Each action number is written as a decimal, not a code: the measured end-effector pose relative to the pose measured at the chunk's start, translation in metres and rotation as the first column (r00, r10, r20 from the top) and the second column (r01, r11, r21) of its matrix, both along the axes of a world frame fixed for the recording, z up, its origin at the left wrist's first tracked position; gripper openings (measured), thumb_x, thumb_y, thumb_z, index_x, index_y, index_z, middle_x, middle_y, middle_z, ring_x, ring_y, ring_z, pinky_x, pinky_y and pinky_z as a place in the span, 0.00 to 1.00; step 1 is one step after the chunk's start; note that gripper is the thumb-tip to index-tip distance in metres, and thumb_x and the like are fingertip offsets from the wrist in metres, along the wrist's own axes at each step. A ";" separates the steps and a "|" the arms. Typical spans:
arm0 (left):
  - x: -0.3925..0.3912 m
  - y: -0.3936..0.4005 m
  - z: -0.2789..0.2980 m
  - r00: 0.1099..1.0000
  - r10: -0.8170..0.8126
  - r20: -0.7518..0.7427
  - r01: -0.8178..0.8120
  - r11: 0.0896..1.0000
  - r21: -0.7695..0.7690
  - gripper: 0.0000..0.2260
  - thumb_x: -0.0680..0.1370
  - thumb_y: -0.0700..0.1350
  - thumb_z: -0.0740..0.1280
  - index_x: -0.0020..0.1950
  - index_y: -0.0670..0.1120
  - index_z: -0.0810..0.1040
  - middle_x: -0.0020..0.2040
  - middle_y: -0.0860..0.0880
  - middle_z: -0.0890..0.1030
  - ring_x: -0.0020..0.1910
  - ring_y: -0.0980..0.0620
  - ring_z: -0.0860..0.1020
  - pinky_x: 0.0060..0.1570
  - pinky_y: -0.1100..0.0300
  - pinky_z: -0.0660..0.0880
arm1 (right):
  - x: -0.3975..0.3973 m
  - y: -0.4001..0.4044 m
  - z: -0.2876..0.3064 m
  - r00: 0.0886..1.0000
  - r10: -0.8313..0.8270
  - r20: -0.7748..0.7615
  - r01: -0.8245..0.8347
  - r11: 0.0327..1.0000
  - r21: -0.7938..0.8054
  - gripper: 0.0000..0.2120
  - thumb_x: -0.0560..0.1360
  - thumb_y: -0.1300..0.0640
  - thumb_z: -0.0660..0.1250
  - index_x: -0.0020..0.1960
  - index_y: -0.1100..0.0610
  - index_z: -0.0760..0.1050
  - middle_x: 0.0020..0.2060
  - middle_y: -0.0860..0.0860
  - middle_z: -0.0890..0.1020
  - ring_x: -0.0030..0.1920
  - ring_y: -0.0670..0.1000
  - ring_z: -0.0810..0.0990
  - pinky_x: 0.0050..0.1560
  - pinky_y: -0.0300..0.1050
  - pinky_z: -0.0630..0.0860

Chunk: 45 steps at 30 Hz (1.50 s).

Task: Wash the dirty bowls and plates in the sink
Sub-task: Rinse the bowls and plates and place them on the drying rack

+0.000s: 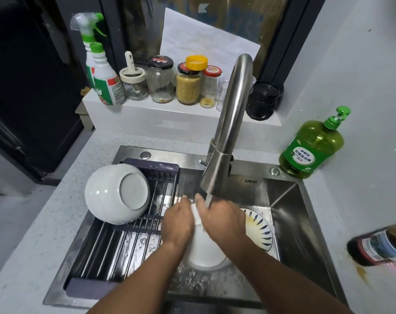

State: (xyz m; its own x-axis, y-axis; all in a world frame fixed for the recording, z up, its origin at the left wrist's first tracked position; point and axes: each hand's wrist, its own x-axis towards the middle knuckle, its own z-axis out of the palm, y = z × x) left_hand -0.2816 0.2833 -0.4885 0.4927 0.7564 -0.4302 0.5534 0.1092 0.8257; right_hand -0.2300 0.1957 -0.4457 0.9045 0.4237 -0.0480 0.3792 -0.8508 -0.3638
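A white bowl (201, 250) is held tilted over the steel sink (305, 223), under water running from the tap (228, 123). My left hand (176, 223) grips the bowl's left side. My right hand (224, 218) holds its upper right side, and the stream lands by the fingers. Behind my right hand a patterned plate (260, 230) with blue marks and yellowish smears lies in the sink. An upturned white bowl (115, 193) rests on the dark drying rack (129, 241) across the sink's left half.
A green dish-soap pump bottle (312, 146) stands at the sink's back right corner. A dark bottle (380, 248) lies on the right counter beside a brown stain. Jars (188, 85) and spray bottles (101, 71) line the ledge behind the tap.
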 end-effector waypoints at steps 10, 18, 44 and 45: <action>0.009 0.013 -0.025 0.900 0.429 -0.081 -0.390 0.706 -0.591 0.22 0.84 0.52 0.55 0.72 0.39 0.72 0.69 0.36 0.76 0.65 0.36 0.77 0.60 0.47 0.75 | 0.025 -0.049 -0.024 0.671 0.233 -0.704 0.441 0.639 0.631 0.12 0.72 0.50 0.76 0.49 0.58 0.83 0.46 0.59 0.86 0.47 0.58 0.85 0.50 0.56 0.80; 0.006 -0.017 0.012 0.915 0.392 0.094 -0.078 0.399 -0.914 0.39 0.75 0.73 0.59 0.48 0.36 0.83 0.43 0.36 0.83 0.45 0.39 0.82 0.54 0.42 0.79 | -0.020 -0.048 -0.020 0.918 0.266 -0.294 -0.107 0.880 0.462 0.12 0.72 0.44 0.71 0.47 0.52 0.80 0.35 0.48 0.82 0.34 0.46 0.79 0.35 0.44 0.75; -0.021 0.008 -0.015 0.984 0.123 0.130 -0.005 0.745 -0.667 0.29 0.81 0.65 0.55 0.62 0.42 0.78 0.52 0.37 0.86 0.53 0.38 0.85 0.56 0.45 0.80 | -0.026 -0.033 -0.040 0.638 0.685 -0.351 -0.653 0.723 0.224 0.22 0.86 0.51 0.44 0.78 0.52 0.60 0.75 0.48 0.67 0.74 0.47 0.65 0.78 0.47 0.51; -0.020 0.012 -0.016 0.983 0.133 0.125 -0.022 0.768 -0.640 0.27 0.83 0.63 0.55 0.62 0.42 0.78 0.51 0.38 0.86 0.50 0.39 0.85 0.55 0.46 0.81 | -0.028 -0.042 -0.038 0.632 0.693 -0.347 -0.654 0.717 0.240 0.21 0.86 0.52 0.46 0.77 0.52 0.63 0.73 0.47 0.69 0.72 0.42 0.66 0.76 0.42 0.52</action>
